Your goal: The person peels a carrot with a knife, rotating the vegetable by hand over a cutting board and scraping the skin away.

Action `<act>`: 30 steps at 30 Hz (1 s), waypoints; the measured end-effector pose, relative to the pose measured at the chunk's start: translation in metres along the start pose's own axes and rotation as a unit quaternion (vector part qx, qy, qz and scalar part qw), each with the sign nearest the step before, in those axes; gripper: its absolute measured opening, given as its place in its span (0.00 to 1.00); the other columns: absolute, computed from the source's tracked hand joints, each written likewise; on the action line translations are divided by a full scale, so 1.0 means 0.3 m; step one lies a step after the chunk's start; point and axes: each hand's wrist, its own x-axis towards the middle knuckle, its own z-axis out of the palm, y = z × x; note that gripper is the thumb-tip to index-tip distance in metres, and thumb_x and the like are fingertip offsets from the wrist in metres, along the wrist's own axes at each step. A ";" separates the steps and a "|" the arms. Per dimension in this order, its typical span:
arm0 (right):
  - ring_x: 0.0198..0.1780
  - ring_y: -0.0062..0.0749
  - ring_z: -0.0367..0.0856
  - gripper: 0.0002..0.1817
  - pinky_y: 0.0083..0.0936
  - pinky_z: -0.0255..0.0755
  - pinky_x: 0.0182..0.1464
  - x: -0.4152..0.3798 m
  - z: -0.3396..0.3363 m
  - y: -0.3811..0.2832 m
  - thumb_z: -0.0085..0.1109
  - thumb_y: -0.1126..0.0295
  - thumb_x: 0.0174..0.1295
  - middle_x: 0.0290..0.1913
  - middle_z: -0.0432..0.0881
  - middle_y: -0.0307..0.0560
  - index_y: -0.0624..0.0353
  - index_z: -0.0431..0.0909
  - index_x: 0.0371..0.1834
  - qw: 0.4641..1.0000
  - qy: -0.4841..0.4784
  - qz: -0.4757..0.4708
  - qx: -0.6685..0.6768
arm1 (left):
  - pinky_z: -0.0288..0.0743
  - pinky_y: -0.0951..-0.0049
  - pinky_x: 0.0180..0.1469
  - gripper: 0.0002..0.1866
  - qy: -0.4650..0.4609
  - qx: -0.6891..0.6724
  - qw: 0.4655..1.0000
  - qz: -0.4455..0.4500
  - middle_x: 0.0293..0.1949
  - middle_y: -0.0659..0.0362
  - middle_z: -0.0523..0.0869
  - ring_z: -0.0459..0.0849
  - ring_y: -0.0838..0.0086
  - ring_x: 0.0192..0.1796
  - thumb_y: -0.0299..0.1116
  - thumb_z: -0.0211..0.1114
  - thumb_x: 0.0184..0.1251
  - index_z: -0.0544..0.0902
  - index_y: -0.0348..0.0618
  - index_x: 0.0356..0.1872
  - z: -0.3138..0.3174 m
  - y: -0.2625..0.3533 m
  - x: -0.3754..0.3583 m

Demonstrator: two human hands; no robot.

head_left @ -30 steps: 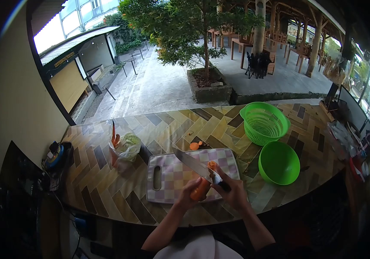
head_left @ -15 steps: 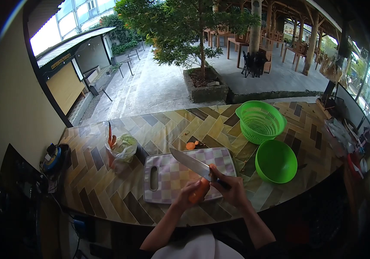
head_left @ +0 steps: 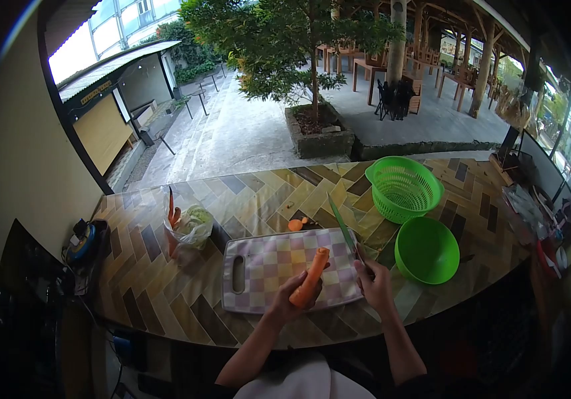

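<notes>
My left hand (head_left: 292, 292) is closed around a carrot (head_left: 311, 279), which tilts upward over the near part of the chopping board (head_left: 269, 266). My right hand (head_left: 375, 284) grips a kitchen knife (head_left: 343, 225) by its handle. The blade points up and away, apart from the carrot, above the board's right end. The board has a pale checked pattern and a handle slot on its left. Just beyond its far edge lie orange carrot pieces (head_left: 295, 225) with small scraps beside them.
To the right stand a green colander (head_left: 405, 189) and a green bowl (head_left: 426, 249), close together. A clear plastic bag (head_left: 193, 227) with vegetables sits left of the board, carrots at its side. Clutter (head_left: 532, 209) lines the right end of the patterned table (head_left: 159, 286).
The knife has come away from the carrot, moving right, and its blade has swung from pointing left to pointing nearly straight ahead. The carrot now stands more upright in my left hand.
</notes>
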 end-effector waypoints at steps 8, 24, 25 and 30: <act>0.16 0.12 0.61 0.21 0.15 0.57 0.18 -0.041 -0.102 0.010 0.50 0.65 0.75 0.18 0.69 0.32 0.50 0.71 0.70 0.993 0.003 0.106 0.055 | 0.70 0.80 0.29 0.28 0.007 0.027 1.000 0.002 0.36 0.60 0.78 0.75 0.80 0.28 0.48 0.47 0.79 0.66 0.36 0.68 -0.027 -0.016 0.012; 0.35 0.58 0.80 0.14 0.44 0.73 0.40 -0.023 -0.113 0.135 0.62 0.65 0.63 0.29 0.80 0.62 0.69 0.79 0.34 0.956 0.120 -0.022 -0.267 | 0.71 0.78 0.32 0.24 0.029 0.054 0.998 -0.015 0.37 0.58 0.79 0.78 0.77 0.28 0.48 0.48 0.78 0.71 0.38 0.60 -0.042 -0.029 0.012; 0.38 0.63 0.80 0.13 0.47 0.73 0.42 -0.030 -0.105 0.099 0.61 0.66 0.64 0.32 0.81 0.65 0.69 0.79 0.34 0.937 0.130 -0.021 -0.325 | 0.71 0.78 0.32 0.24 0.034 0.059 0.998 -0.015 0.37 0.59 0.79 0.78 0.77 0.28 0.48 0.48 0.77 0.71 0.37 0.60 -0.038 -0.027 0.010; 0.40 0.64 0.79 0.14 0.49 0.72 0.44 -0.018 -0.091 0.033 0.60 0.67 0.63 0.34 0.80 0.67 0.71 0.78 0.33 0.940 0.094 0.079 -0.319 | 0.70 0.79 0.34 0.28 0.011 0.059 0.998 -0.007 0.36 0.59 0.79 0.77 0.77 0.29 0.49 0.49 0.77 0.69 0.35 0.65 -0.025 -0.015 0.010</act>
